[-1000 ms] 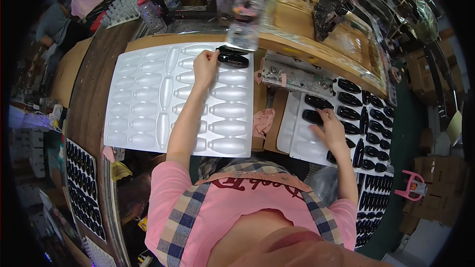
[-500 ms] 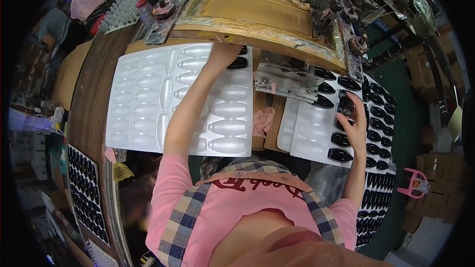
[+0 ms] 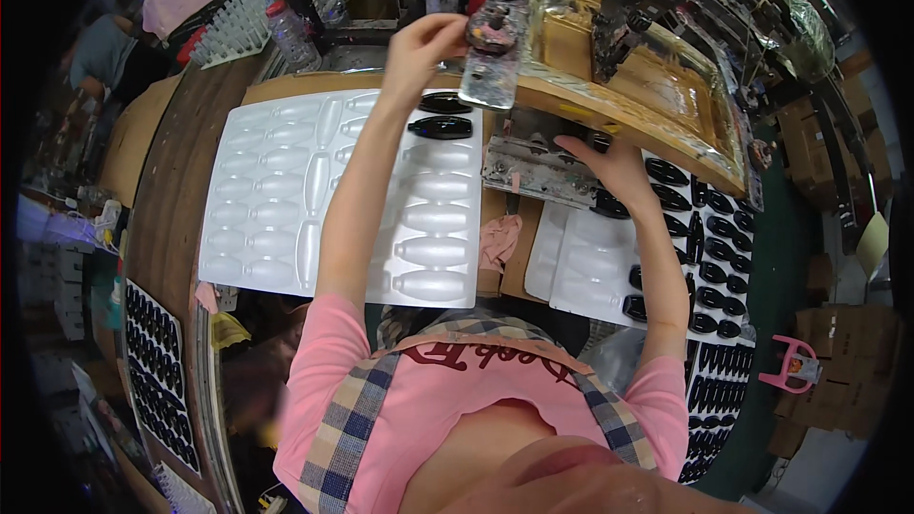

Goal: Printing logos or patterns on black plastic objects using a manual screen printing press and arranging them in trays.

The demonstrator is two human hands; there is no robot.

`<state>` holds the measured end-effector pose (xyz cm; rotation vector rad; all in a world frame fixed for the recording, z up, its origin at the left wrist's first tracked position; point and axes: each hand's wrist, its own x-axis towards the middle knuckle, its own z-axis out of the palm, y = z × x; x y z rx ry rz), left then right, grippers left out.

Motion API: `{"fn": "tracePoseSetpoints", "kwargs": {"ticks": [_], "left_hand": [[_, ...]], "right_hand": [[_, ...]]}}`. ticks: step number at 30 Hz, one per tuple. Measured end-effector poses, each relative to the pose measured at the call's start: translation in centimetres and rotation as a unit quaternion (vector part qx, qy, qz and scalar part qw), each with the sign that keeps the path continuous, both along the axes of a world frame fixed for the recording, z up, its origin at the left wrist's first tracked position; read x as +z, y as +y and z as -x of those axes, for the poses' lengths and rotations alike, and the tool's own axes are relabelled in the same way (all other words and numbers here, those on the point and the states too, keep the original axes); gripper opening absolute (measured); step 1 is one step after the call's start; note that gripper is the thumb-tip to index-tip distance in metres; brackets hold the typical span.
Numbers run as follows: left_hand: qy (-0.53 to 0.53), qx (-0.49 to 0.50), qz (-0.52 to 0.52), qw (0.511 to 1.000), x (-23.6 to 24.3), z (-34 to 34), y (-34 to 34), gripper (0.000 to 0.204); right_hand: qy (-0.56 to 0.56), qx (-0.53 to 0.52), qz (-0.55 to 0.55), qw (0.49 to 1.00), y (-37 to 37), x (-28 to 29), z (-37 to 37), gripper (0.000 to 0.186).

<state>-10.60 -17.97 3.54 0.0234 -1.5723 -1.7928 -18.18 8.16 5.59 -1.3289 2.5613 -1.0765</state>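
Observation:
My left hand [image 3: 419, 57] is closed at the left end of the printing screen, its fingers against the knobbed metal clamp [image 3: 491, 48]. The screen has a wooden frame [image 3: 609, 107] and sits tilted toward the right. Under its near edge, my right hand [image 3: 619, 173] reaches over the metal fixture [image 3: 538, 169]. A glossy black bottle-shaped piece [image 3: 600, 142] shows between its thumb and fingers, partly hidden by the frame. To the left, two black bottle-shaped pieces [image 3: 441, 128] lie at the far right corner of a white moulded tray [image 3: 257, 271].
Another white tray [image 3: 581, 290] with black pieces lies below my right forearm; more filled trays [image 3: 719, 381] stand beyond it. A pink cloth [image 3: 500, 240] lies between the trays. Pink stool [image 3: 790, 366] on the floor at right. Another person [image 3: 105, 52] is at far left.
The screen frame has shifted right and its left end is raised. My left hand has moved up to the clamp. My right hand went from the right tray to the fixture with a black piece.

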Motion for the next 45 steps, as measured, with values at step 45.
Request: {"fn": "tracePoseSetpoints", "kwargs": {"ticks": [45], "left_hand": [[-0.108, 0.162, 0.314, 0.929, -4.6, 4.8, -0.9, 0.020]], "right_hand": [[-0.028, -0.015, 0.073, 0.997, 1.6, -1.3, 1.8, 0.044]]}}
